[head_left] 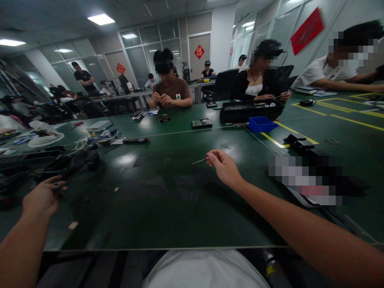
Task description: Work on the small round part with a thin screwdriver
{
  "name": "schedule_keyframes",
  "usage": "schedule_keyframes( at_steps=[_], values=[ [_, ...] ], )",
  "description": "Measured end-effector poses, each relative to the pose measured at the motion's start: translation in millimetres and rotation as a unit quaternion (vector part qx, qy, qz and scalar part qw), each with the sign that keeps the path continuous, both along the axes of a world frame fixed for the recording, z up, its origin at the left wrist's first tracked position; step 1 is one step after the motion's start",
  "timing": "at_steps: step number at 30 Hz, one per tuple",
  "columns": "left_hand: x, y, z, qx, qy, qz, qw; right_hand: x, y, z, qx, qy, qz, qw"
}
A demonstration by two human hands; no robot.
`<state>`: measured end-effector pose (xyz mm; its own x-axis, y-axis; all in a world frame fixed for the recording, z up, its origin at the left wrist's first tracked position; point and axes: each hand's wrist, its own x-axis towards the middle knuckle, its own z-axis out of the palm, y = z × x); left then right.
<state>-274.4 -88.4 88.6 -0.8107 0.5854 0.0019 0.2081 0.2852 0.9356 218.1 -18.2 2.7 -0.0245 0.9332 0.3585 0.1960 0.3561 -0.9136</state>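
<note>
In my right hand (pixel 223 166) is a thin screwdriver (pixel 199 161), gripped by the fingers, its bare shaft pointing left above the green table (pixel 168 216). A bit of red shows at its handle; the rest is covered by the fingers. My left hand (pixel 42 198) is at the left side, its fingers curled round something small and dark that I cannot make out. Just beyond that hand lies a long black plastic part (pixel 81 162). Whether the two touch is unclear.
Cables (pixel 105 137) and a dark rod-like tool (pixel 136 140) lie at the far left. Farther back are a circuit board (pixel 202 123), a black tray (pixel 252 111) and a blue bin (pixel 262 124). Black parts (pixel 300 142) lie to the right. Several people sit around the table.
</note>
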Motion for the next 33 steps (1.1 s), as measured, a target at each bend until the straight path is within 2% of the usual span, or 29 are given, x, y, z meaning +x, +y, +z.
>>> schedule_keyframes(
  at_steps=[3,5,7,9,13,17,19,22,26,29,33],
  values=[
    [24,22,-19.5,0.048,-0.084,-0.067,0.993,0,1,-1.7,-0.001,0.001,0.003,1.0],
    [52,32,-27.5,0.049,-0.117,-0.145,0.981,-1,2,-2.1,0.001,0.009,0.003,1.0],
    [85,40,-33.7,0.045,-0.097,-0.213,0.971,-1,1,-1.8,-0.001,0.02,0.002,1.0],
    [119,46,-38.9,-0.007,-0.037,-0.291,0.956,-1,1,-0.9,-0.006,0.027,0.005,1.0],
    [181,54,-43.1,-0.065,0.061,-0.439,0.894,1,-2,2.5,-0.007,-0.002,0.007,1.0],
    [229,66,-40.7,-0.043,0.017,-0.553,0.832,2,-6,9.6,0.008,0.022,0.005,1.0],
    [245,73,-40.9,-0.013,0.015,-0.581,0.813,2,-8,14.0,0.016,0.062,0.001,0.998],
    [264,82,-46.2,0.036,0.072,-0.593,0.801,2,-9,18.0,0.022,0.104,-0.015,0.994],
    [281,85,-61.7,0.075,0.133,-0.576,0.803,1,-9,17.3,0.032,0.146,-0.025,0.989],
    [286,82,-74.7,0.073,0.136,-0.558,0.815,0,-10,15.6,0.044,0.123,-0.016,0.991],
    [286,77,-84.6,0.083,0.144,-0.555,0.815,-1,-12,13.6,0.047,0.063,-0.004,0.997]
  ],
)
